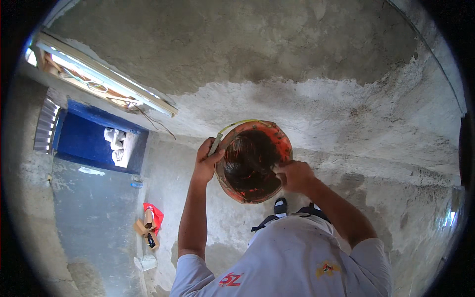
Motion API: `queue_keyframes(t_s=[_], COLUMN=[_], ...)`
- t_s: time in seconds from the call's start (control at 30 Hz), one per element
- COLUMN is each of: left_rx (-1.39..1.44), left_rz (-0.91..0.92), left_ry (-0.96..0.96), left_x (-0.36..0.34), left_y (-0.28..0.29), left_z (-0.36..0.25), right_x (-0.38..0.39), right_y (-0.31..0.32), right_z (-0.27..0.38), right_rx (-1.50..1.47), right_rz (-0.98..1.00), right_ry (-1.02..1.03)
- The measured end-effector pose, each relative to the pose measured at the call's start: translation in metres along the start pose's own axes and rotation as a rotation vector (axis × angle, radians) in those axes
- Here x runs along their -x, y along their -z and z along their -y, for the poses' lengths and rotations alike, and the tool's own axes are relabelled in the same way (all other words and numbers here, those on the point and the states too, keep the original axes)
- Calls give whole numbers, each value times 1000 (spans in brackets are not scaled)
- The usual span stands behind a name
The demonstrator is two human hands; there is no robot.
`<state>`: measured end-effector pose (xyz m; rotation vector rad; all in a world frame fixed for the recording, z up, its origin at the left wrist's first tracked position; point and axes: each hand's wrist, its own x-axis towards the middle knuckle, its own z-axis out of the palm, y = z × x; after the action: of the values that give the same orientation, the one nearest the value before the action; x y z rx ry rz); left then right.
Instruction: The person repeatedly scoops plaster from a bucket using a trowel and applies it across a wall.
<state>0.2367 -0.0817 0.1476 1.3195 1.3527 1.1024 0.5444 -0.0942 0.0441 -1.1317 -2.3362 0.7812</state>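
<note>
A round orange bucket (283, 140) hangs in front of me, its open top facing up at me. Dark wet mix (247, 161) coats and covers much of its inside. My left hand (208, 157) is closed around the pale grip (214, 144) of the bucket's yellow handle, at the left rim. My right hand (296, 176) is at the bucket's right rim with its fingers curled closed. What those fingers hold is hard to see against the dark mix.
A wall (321, 106) with a darker damp upper area rises ahead. To the left are a window frame (106, 76), a blue doorway (81, 136) with white sacks (117, 143), open cardboard boxes (143, 227), a red bag (157, 216) and a white container (145, 262). My feet stand below the bucket.
</note>
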Motion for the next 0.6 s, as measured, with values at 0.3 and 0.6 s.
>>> queue_keyframes(t_s=[0.3, 0.6], left_rx=[22, -63], left_rz=[86, 145], left_ry=[16, 5], left_x=[-8, -14], left_y=[-3, -1], left_z=[-4, -10], right_x=[-14, -33], right_y=[21, 35], right_z=[21, 39], right_rx=[43, 364], right_rz=[-76, 395], right_ry=[81, 326])
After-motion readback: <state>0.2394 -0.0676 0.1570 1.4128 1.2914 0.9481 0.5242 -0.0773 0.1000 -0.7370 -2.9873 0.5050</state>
